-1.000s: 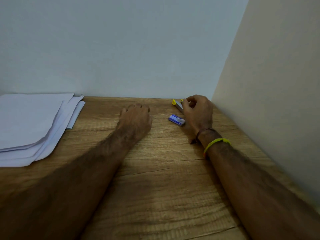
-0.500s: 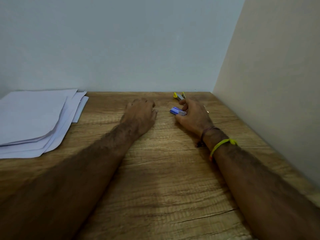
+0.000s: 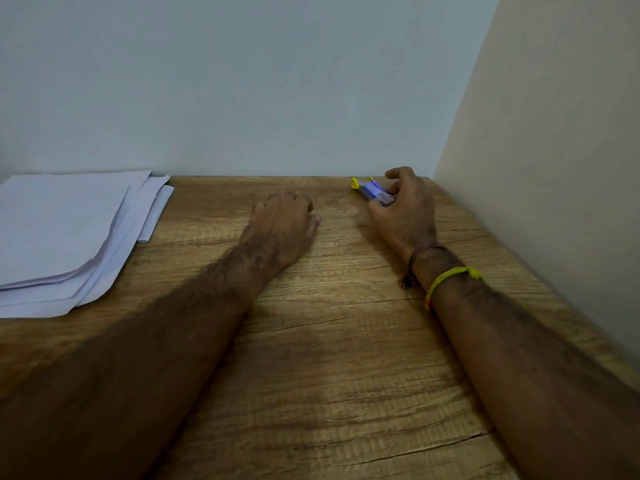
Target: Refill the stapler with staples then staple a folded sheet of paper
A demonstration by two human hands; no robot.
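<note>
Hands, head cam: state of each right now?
Left hand: loosely curled on the table, holding nothing.
Right hand: pinching the staple box.

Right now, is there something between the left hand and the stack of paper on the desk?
Nothing visible. The left hand rests on bare wood, and the desk between it and the paper stack to its left holds nothing.

A single head-worn view looks forward and down along a wooden table [image 3: 329,358] from its near edge, towards the far edge where it meets the back wall [image 3: 259,91]. Both forearms run up from the bottom, close to the lens; the far right corner sits by a side wall [image 3: 554,168]
</note>
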